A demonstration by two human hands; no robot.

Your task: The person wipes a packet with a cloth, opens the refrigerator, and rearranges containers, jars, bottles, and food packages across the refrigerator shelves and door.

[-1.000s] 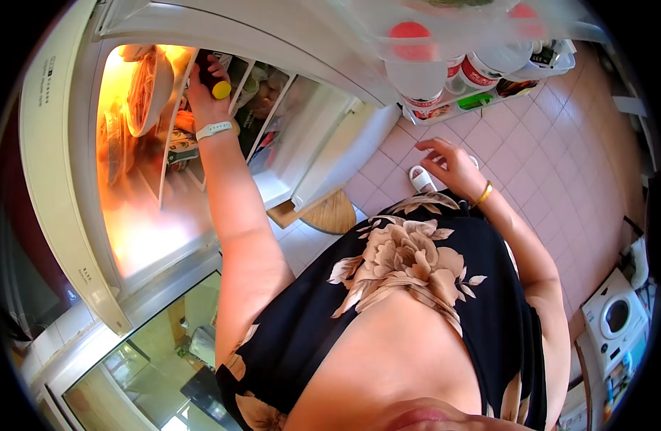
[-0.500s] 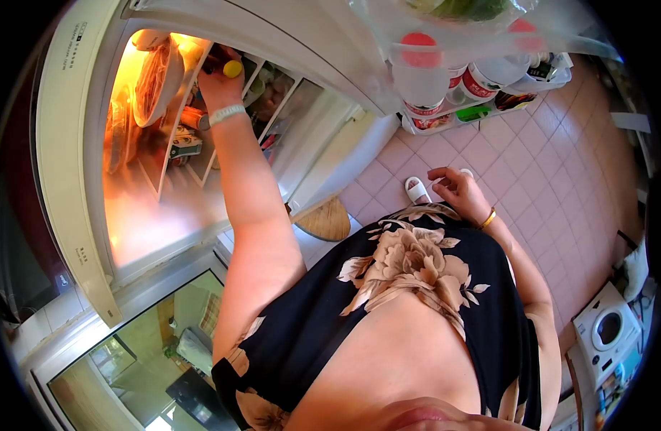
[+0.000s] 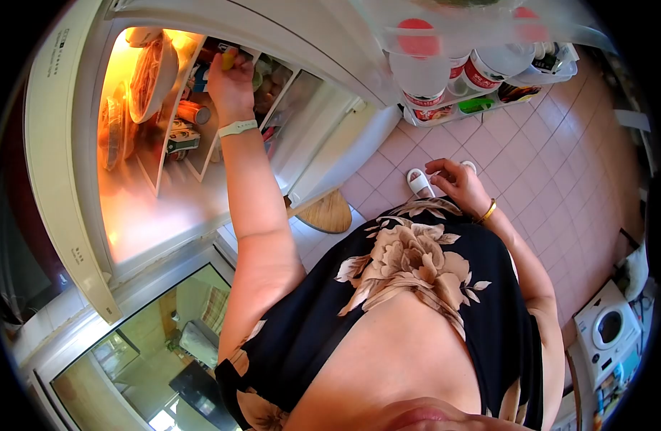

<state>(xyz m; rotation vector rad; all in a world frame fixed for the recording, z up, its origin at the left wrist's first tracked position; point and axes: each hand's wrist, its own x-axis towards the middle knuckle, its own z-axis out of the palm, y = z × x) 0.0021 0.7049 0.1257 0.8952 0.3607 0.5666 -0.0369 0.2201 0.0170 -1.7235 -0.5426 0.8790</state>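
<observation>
My left hand [image 3: 231, 82], with a white band at its wrist, reaches into the lit, opened fridge [image 3: 158, 223]. Its fingers close around the yellow cap [image 3: 229, 59] of a dark bottle, whose body is mostly hidden. Just below the hand on the inner shelf lie an orange-ended can [image 3: 193, 111] and a small carton [image 3: 182, 140]. Wrapped dishes [image 3: 153, 80] stand on the left. My right hand [image 3: 460, 185], wearing a gold bangle, hangs in front of my dress with its fingers loosely bent and apart, holding nothing.
Large red-capped bottles [image 3: 417, 72] fill the door rack at the upper right. A round wooden stool [image 3: 326, 212] is below the fridge's inner edge. At the far right is a white washing machine [image 3: 609, 330] beyond the tiled floor [image 3: 539, 172].
My left hand has shifted right across the shelf with the yellow-capped bottle, uncovering the orange-ended can. My right hand stays in front of my body, slightly lower than at first.
</observation>
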